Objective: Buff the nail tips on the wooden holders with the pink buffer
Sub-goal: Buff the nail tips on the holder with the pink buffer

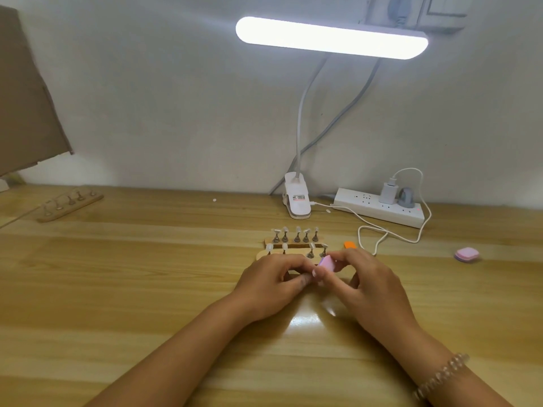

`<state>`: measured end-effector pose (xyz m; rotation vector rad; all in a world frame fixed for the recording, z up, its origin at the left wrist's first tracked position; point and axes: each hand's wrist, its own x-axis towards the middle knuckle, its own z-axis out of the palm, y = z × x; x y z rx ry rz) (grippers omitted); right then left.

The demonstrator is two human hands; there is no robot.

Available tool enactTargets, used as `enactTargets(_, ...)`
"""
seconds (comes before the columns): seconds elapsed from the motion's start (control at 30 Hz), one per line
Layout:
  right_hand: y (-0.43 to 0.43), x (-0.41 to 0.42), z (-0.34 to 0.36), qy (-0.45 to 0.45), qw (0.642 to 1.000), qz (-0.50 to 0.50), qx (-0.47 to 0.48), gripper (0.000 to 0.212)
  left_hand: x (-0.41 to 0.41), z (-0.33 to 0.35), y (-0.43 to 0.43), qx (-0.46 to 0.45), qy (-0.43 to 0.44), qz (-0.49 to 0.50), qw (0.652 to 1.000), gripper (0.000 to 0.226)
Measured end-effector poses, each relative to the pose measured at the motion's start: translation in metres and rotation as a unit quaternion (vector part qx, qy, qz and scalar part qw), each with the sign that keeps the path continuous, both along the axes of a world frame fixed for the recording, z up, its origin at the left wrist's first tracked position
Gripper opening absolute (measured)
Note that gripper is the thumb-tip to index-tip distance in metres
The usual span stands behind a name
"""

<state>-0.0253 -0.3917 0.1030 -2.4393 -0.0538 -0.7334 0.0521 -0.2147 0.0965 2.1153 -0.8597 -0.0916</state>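
- Pinching the buffer (326, 264) in the right hand (373, 286), fingers clamped on its edges, held just above the bench (147, 274) at the front of the near holder (262, 256).
- Set against a small pale tip (318, 273) gripped by the left hand (273, 284), fingers curled together round it; anything under that tip hidden by the fingers.
- Just behind both hands: the near holder, with four tips on metal stands and one gap mid-row.
- Right behind that, the far holder (268, 240), carrying five upright stands with tips.
- Just right of the holders, an orange block (350, 245).
- Well apart to the right, a second pink block (467, 254).
- Far left, near the wall, a third holder (70, 207).
- At the back edge, a white clamp (297, 201) beneath a lit lamp (332, 38), beside a power strip (382, 211).
- On the right wrist, a bead bracelet (440, 377).
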Motion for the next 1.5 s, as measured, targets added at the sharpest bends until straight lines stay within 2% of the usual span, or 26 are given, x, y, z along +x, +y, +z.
enactTargets(0.13, 0.007, -0.006, -0.001, -0.002, 0.999, 0.037, -0.033, 0.034, -0.002, 0.003, 0.000, -0.001, -0.002, -0.003, 1.000, 0.023)
enactTargets(0.23, 0.000, -0.001, 0.002, 0.015, 1.000, -0.019, 0.006, 0.031, -0.001, 0.002, -0.001, -0.010, 0.001, 0.007, 1.000, 0.022)
enactTargets(0.3, 0.000, -0.001, 0.000, 0.009, 0.999, -0.030, -0.016, 0.031, 0.001, 0.000, -0.001, -0.014, -0.001, 0.006, 1.000, 0.025)
enactTargets(0.4, 0.008, -0.005, -0.001, -0.004, 0.999, 0.008, -0.052, 0.035, 0.001, 0.001, 0.001, -0.012, -0.014, -0.001, 1.000, 0.026)
enactTargets(0.5, 0.003, -0.001, 0.002, 0.015, 1.000, -0.026, -0.003, 0.035, 0.001, 0.001, 0.000, -0.015, -0.016, 0.005, 1.000, 0.027)
enactTargets(0.57, -0.001, 0.001, 0.001, 0.015, 0.999, -0.045, -0.009, 0.032, 0.001, 0.000, 0.000, -0.016, -0.012, 0.006, 1.000, 0.024)
enactTargets(0.7, 0.009, -0.006, -0.002, -0.005, 0.998, 0.017, -0.059, 0.032, 0.001, 0.000, 0.001, -0.015, -0.009, -0.004, 1.000, 0.017)
enactTargets(0.87, 0.000, -0.001, 0.001, 0.013, 0.999, -0.030, -0.025, 0.027, 0.003, -0.003, 0.000, -0.029, 0.003, 0.001, 1.000, 0.012)
enactTargets(1.0, 0.008, -0.006, -0.002, -0.001, 0.998, 0.032, -0.059, 0.032, 0.002, -0.002, 0.001, -0.018, 0.001, -0.008, 1.000, 0.015)
enactTargets(1.1, 0.001, 0.000, 0.000, 0.012, 1.000, -0.007, 0.002, 0.027, 0.003, -0.002, 0.001, -0.011, 0.005, 0.001, 1.000, 0.012)
enactTargets(1.2, -0.005, 0.002, -0.001, -0.016, 0.999, -0.036, 0.035, 0.019, 0.002, 0.000, 0.000, -0.010, 0.010, 0.006, 1.000, 0.013)
enactTargets(1.33, 0.008, -0.005, -0.002, -0.021, 0.998, 0.016, -0.048, 0.033, 0.001, 0.001, 0.001, 0.022, -0.004, 0.008, 1.000, 0.024)
enactTargets(1.5, 0.003, -0.002, 0.001, -0.005, 0.999, -0.032, -0.043, 0.033, 0.000, 0.000, 0.001, 0.009, -0.001, 0.009, 1.000, 0.018)
